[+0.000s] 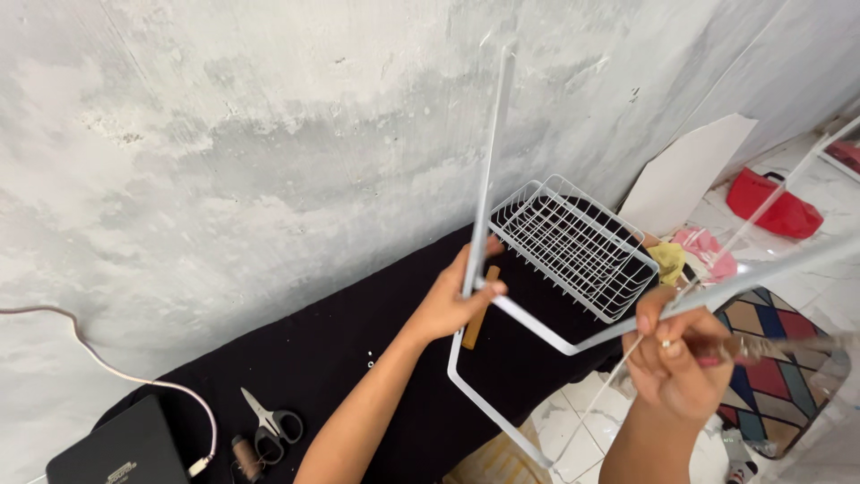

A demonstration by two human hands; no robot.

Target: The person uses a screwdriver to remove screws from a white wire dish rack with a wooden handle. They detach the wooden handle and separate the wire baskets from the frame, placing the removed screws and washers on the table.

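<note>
Your right hand is nearest, clenched around one bar of the white metal frame together with a thin tool, blurred, whose kind you cannot tell. Further out, your left hand grips the frame's upright bar just above the corner. The frame hangs in the air between your hands, above the black cloth. The long bars likely swing wide if either grip loosens, and the white wire basket just behind the frame could catch a bar or get knocked. On the cloth lie scissors and a wooden stick partly behind your left hand. A black case with a cable sits at the left edge, before the grey wall.
</note>
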